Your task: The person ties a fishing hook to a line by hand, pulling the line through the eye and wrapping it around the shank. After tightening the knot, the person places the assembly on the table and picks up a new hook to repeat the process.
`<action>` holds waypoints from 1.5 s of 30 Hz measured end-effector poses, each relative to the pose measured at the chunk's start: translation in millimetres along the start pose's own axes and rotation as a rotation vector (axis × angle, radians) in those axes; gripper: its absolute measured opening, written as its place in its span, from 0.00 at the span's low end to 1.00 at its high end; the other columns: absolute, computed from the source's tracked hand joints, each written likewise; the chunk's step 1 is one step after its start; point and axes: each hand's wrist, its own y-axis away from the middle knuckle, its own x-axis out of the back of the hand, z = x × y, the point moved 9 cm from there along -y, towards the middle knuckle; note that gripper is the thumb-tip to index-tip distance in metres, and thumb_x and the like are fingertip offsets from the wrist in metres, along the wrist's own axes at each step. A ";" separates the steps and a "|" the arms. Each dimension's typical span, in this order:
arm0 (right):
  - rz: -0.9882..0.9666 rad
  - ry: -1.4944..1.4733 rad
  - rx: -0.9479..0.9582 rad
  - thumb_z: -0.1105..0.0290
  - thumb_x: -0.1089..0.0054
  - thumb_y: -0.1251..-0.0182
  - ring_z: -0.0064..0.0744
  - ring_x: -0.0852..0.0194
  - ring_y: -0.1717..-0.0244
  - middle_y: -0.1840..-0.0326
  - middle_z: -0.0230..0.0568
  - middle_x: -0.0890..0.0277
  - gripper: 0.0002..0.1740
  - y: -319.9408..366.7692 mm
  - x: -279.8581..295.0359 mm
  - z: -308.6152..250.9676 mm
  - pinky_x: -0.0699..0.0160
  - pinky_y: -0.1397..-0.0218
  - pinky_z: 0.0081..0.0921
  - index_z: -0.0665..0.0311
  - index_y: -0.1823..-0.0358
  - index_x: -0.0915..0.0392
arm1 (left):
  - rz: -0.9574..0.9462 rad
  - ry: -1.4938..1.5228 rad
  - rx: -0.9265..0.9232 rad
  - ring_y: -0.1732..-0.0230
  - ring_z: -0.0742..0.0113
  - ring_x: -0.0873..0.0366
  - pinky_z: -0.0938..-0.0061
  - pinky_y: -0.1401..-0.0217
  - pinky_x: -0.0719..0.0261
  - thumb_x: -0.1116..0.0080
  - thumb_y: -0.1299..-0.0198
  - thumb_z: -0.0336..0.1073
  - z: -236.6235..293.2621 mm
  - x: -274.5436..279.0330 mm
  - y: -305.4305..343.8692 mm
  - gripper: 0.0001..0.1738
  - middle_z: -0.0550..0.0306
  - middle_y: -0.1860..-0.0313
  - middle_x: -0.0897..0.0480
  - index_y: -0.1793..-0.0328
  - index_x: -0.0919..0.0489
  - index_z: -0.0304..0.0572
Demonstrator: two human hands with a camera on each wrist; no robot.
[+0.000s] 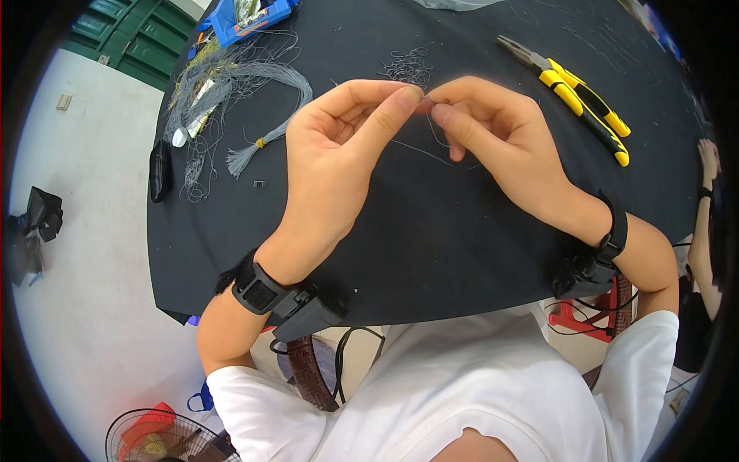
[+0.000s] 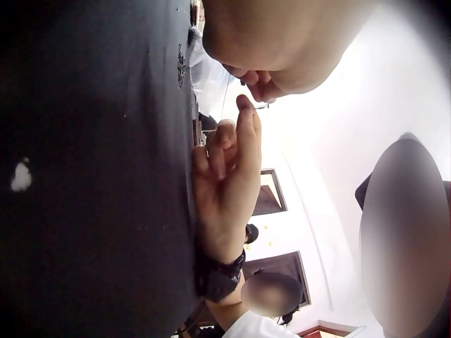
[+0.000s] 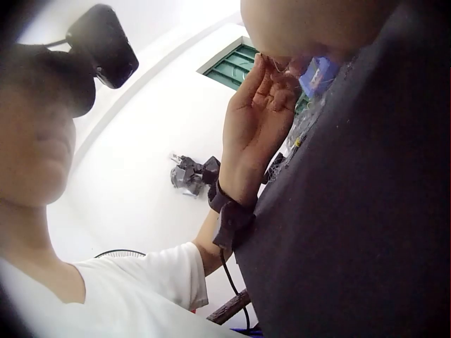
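Fingertip to fingertip, both hands meet above the black table in the head view. The left hand (image 1: 335, 158) pinches something tiny between thumb and index finger. Close against it, the right hand (image 1: 504, 142) pinches a thin line (image 1: 437, 132), which hangs in a curve below the fingertips. What small piece sits between the fingertips is too small to tell. Behind the hands lies a pile of small dark hooks or wire pieces (image 1: 408, 68). In the left wrist view the right hand (image 2: 229, 176) shows its curled fingers; in the right wrist view the left hand (image 3: 261, 127) does.
Yellow-and-black pliers (image 1: 586, 108) lie at the right of the table (image 1: 431, 254). At the left are a bundle of grey line (image 1: 289, 81) with a yellow tie, a blue container (image 1: 245, 23) and a black object (image 1: 160, 171). Another person's arm (image 1: 700, 231) shows at the far right.
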 end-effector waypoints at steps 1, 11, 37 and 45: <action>-0.001 -0.039 -0.003 0.69 0.47 0.37 0.12 0.38 0.78 0.79 0.28 0.29 0.09 0.2 -0.6 0.5 0.40 0.75 0.12 0.68 0.63 0.25 | -0.004 0.002 -0.004 0.68 0.85 0.32 0.90 0.66 0.38 0.43 0.42 0.31 -0.5 -0.1 -0.2 0.09 0.62 0.62 0.20 0.57 0.21 0.35; -0.202 -0.103 -0.177 0.67 0.55 0.36 0.12 0.46 0.80 0.82 0.25 0.37 0.13 3.2 -11.0 4.8 0.47 0.76 0.12 0.67 0.71 0.26 | 0.025 -0.017 0.006 0.73 0.86 0.38 0.90 0.70 0.41 0.43 0.43 0.31 -2.5 2.8 -0.4 0.09 0.61 0.62 0.20 0.57 0.21 0.34; -0.015 0.219 0.051 0.73 0.40 0.47 0.11 0.57 0.86 0.89 0.22 0.51 0.07 3.6 2.9 -13.6 0.57 0.81 0.16 0.67 0.69 0.27 | 0.043 0.010 0.026 0.73 0.87 0.37 0.91 0.70 0.41 0.43 0.43 0.30 -6.6 4.5 -0.5 0.09 0.60 0.61 0.20 0.58 0.21 0.34; -0.017 0.085 -0.008 0.71 0.48 0.40 0.10 0.53 0.84 0.87 0.21 0.46 0.07 0.3 2.7 -1.1 0.54 0.81 0.14 0.68 0.66 0.27 | 0.011 -0.010 0.036 0.70 0.86 0.34 0.90 0.68 0.40 0.43 0.43 0.31 -4.9 0.9 0.2 0.09 0.61 0.63 0.20 0.58 0.21 0.34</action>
